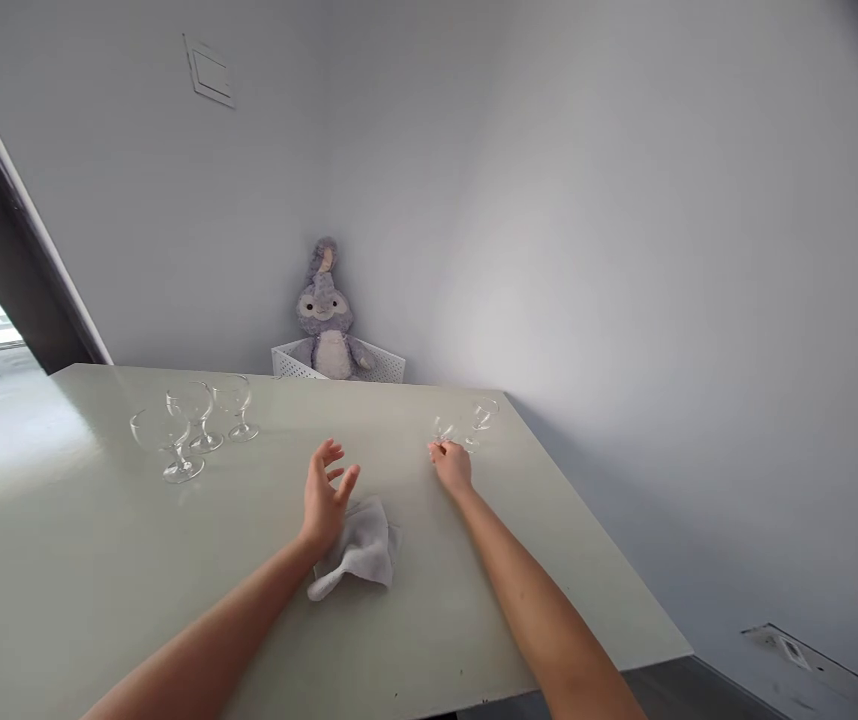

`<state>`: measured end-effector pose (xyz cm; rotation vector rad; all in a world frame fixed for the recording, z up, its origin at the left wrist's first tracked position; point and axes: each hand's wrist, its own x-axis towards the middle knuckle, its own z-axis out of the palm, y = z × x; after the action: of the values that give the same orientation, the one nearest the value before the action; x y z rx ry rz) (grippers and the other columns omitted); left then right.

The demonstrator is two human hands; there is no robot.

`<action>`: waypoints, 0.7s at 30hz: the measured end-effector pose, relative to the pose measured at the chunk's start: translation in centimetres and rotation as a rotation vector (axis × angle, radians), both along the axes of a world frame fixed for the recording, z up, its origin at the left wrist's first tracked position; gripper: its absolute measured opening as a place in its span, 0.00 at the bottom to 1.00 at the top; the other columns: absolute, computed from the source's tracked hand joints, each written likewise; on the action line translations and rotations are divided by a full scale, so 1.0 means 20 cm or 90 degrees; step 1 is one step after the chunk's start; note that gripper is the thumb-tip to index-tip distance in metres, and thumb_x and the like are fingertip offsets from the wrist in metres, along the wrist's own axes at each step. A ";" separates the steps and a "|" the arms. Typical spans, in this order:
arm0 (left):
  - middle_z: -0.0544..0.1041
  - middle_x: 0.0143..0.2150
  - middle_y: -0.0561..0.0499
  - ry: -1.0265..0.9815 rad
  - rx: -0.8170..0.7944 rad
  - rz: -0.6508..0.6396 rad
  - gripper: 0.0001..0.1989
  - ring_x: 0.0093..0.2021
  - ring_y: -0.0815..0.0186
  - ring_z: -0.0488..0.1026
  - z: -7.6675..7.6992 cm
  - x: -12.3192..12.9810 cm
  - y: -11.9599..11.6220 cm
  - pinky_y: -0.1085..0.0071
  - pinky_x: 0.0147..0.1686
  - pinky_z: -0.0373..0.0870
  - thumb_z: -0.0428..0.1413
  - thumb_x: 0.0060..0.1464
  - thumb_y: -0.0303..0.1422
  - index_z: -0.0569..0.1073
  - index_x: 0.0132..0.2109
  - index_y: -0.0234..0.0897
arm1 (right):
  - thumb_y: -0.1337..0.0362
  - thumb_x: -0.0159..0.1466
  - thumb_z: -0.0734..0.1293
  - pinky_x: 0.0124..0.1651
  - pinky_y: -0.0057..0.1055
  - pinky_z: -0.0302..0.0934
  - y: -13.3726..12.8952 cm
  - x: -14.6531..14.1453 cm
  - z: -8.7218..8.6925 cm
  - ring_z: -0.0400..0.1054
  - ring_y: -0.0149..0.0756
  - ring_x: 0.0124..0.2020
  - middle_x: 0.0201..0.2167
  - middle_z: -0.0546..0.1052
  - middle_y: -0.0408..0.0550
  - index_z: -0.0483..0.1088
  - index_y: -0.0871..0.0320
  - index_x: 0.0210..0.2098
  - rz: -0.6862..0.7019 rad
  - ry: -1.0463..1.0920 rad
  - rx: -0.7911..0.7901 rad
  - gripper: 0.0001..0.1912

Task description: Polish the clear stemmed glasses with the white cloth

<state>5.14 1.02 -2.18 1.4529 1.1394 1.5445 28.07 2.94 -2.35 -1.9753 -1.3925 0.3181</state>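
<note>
My left hand (326, 497) is raised over the table with its fingers apart and nothing in them. Just below and beside it lies a crumpled pale grey cloth (366, 543). Farther right, my right hand (451, 465) is closed low around the stem area of a clear stemmed glass (442, 428); the hand hides most of this glass. A second stemmed glass (484, 412) stands upright right behind that hand. At the left, three more clear glasses stand upright in a group: a near one (163, 432), a middle one (190, 402) and a far one (233, 397).
The pale table (391, 655) ends along a slanted right edge beside the wall. Behind its far edge, a white perforated basket (391, 366) holds a grey plush toy (326, 315). A wall switch (211, 74) is at upper left, and a socket panel (795, 653) is at lower right.
</note>
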 end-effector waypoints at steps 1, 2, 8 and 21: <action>0.66 0.49 0.44 -0.012 -0.033 0.032 0.24 0.50 0.58 0.65 -0.02 -0.01 0.02 0.59 0.44 0.66 0.55 0.48 0.42 0.60 0.52 0.44 | 0.60 0.58 0.57 0.26 0.24 0.51 0.03 0.05 -0.01 0.65 0.31 0.24 0.22 0.74 0.44 0.66 0.57 0.19 -0.020 0.010 -0.009 0.15; 0.66 0.47 0.45 -0.024 -0.062 0.059 0.23 0.48 0.59 0.66 -0.03 -0.03 0.05 0.60 0.43 0.66 0.55 0.48 0.42 0.61 0.51 0.44 | 0.60 0.58 0.58 0.25 0.24 0.51 0.05 0.08 -0.01 0.64 0.31 0.24 0.22 0.74 0.44 0.66 0.57 0.18 -0.037 0.019 -0.019 0.15; 0.68 0.43 0.48 -0.085 -0.143 0.125 0.22 0.43 0.62 0.67 -0.14 -0.08 0.16 0.64 0.40 0.67 0.53 0.49 0.44 0.61 0.50 0.44 | 0.60 0.57 0.57 0.23 0.25 0.50 0.14 0.17 -0.04 0.64 0.31 0.23 0.24 0.75 0.44 0.67 0.57 0.21 -0.097 0.051 -0.059 0.13; 0.65 0.48 0.46 -0.200 -0.191 0.272 0.17 0.38 0.67 0.69 -0.07 -0.25 0.28 0.70 0.32 0.69 0.53 0.49 0.41 0.63 0.46 0.43 | 0.62 0.54 0.59 0.31 0.29 0.56 0.03 0.17 -0.05 0.68 0.38 0.33 0.35 0.74 0.51 0.67 0.58 0.39 -0.095 0.079 -0.043 0.14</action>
<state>0.18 6.63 -3.54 0.7684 1.4710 1.7168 31.49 3.59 -3.33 -2.0644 -1.1628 0.4159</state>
